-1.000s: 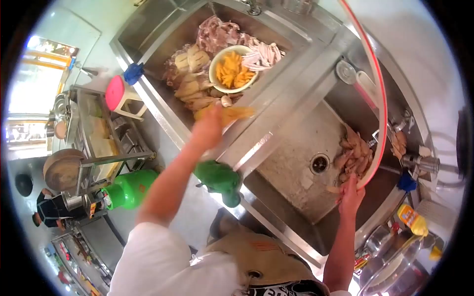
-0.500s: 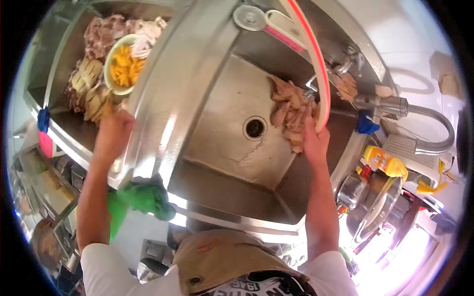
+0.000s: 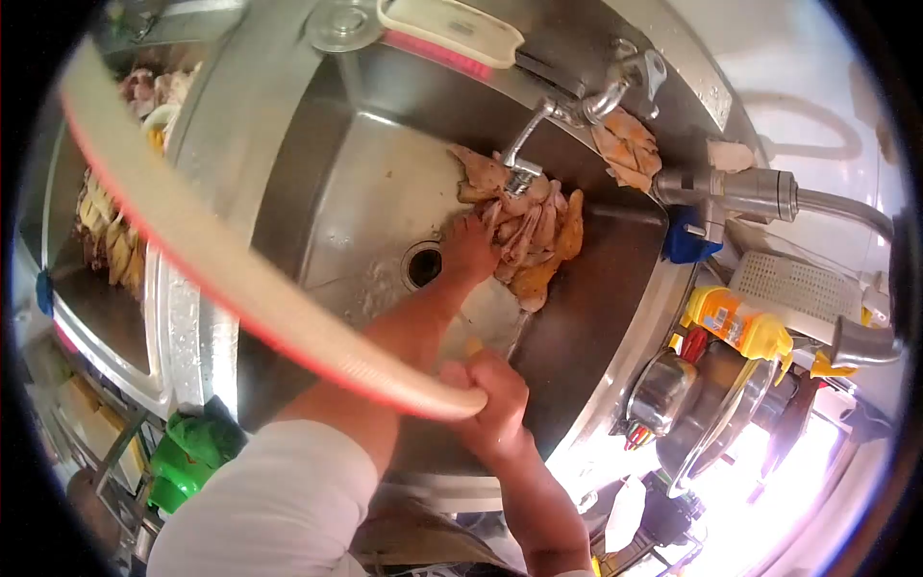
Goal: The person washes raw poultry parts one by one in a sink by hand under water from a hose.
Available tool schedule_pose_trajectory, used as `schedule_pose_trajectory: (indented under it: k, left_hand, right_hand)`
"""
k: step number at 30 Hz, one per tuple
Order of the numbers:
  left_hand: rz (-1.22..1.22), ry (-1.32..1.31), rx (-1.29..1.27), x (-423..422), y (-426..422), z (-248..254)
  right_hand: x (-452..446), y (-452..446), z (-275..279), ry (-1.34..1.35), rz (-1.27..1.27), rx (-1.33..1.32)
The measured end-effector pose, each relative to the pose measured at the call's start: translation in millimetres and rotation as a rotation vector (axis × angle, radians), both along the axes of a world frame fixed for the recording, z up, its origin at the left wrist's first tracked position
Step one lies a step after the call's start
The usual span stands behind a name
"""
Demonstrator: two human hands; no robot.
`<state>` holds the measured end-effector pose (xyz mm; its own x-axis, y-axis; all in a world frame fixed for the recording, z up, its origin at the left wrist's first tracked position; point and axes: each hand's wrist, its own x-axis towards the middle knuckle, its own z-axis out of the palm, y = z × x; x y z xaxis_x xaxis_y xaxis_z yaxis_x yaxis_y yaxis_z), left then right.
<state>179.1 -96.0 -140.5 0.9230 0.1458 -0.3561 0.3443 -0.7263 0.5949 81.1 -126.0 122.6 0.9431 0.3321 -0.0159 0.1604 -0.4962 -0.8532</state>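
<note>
Raw poultry pieces (image 3: 538, 226) lie heaped in the right-hand sink basin (image 3: 606, 255), under the small tap (image 3: 524, 159). My left hand (image 3: 469, 252) reaches across to the near-left edge of this heap, its fingers curled against the meat. Closer to me, my right hand (image 3: 495, 399) is closed around a pale hose (image 3: 260, 279) with a red stripe, which arcs in from the upper left. The hose's far end is out of view. Wet patches show around the drain (image 3: 421, 264).
A second basin (image 3: 106, 332) at left holds more meat and a bowl (image 3: 159, 120). A scrub brush (image 3: 452, 34) and round lid (image 3: 343, 24) rest behind the basin. Beside the sink stand a yellow bottle (image 3: 735, 322), metal bowls (image 3: 663, 389) and a mixer tap (image 3: 740, 197).
My left hand has left the left basin's meat and crossed to the poultry heap. My right hand has moved from the heap toward me, with the hose swinging left. The view has shifted right.
</note>
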Motion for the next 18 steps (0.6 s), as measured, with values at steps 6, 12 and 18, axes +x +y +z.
schedule_pose_trajectory:
  k: [6,12,18]
  left_hand:
    - [0.116,0.262,-0.533,1.5,5.7,-29.9]
    - [0.715,0.575,-1.359,-81.5,46.6,101.3]
    - [0.571,0.146,-1.573,-132.8,68.6,118.8]
  right_hand:
    - [29.8,-20.3,21.3,-0.037,-0.127,-0.07]
    - [56.6,9.2,41.4,0.451,-0.443,0.235]
    - [35.6,12.3,14.8,0.436,-0.359,0.207]
